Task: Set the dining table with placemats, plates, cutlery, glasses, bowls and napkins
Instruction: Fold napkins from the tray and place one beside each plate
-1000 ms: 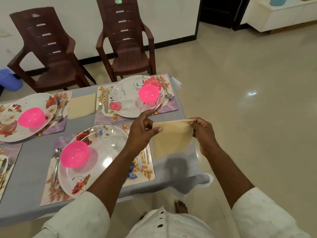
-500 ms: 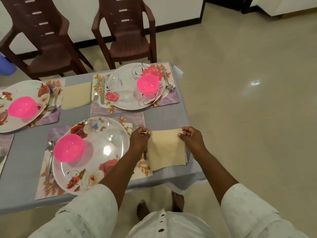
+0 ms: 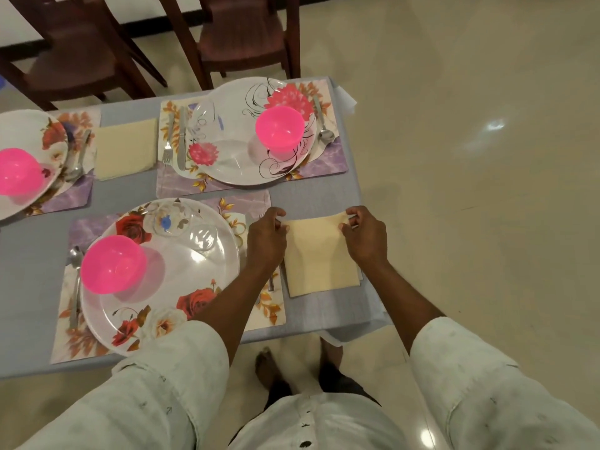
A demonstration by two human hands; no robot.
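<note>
Napkin (image 3: 319, 254) lowered onto table (image 3: 324, 196), beside placemat (image 3: 269, 306)

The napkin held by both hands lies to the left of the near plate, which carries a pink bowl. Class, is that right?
Not quite. The head view shows the napkin, pinched by the left hand and right hand, lying to the right of the near plate. The pink bowl does sit on that plate.

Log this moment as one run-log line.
step: laying napkin | napkin: flat on tablecloth, right of near placemat | left hand: pinches far-left corner | right hand: pinches far-right corner | not yet released
</note>
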